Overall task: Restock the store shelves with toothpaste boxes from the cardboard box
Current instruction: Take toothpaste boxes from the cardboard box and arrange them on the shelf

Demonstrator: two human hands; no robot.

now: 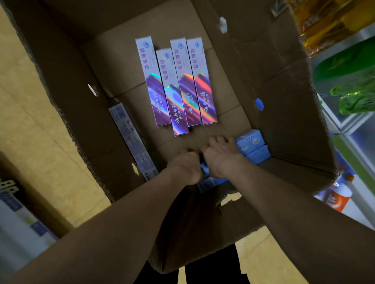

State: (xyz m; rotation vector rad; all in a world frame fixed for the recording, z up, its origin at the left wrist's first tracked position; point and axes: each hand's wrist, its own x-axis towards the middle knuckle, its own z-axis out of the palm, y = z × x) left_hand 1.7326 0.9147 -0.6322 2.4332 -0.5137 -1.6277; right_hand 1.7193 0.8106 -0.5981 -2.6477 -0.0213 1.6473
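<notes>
Seen from the head camera, four purple toothpaste boxes [178,85] lie side by side on the floor of the cardboard box [277,81]. Both hands are inside, at the near wall. The right hand [221,157] curls its fingers over the blue toothpaste boxes [252,145]. The left hand [185,168] is just beside it, but its fingers are hidden, so I cannot tell its grip.

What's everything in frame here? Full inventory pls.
cardboard box: 1, brown, open, centre of view
purple toothpaste boxes: 4, holographic purple, side by side on box floor
printed box: 1, white and blue, on edge along left wall
blue boxes: at least 2, blue, near right corner, partly under hands
green packets: several, green, right shelf
yellow packs: count unclear, amber, top right shelf
bottle: 1, orange and white, lower right shelf
floor: 1, yellowish, left
left hand: 1, at blue boxes, grip unclear
right hand: 1, on blue boxes, grip unclear
</notes>
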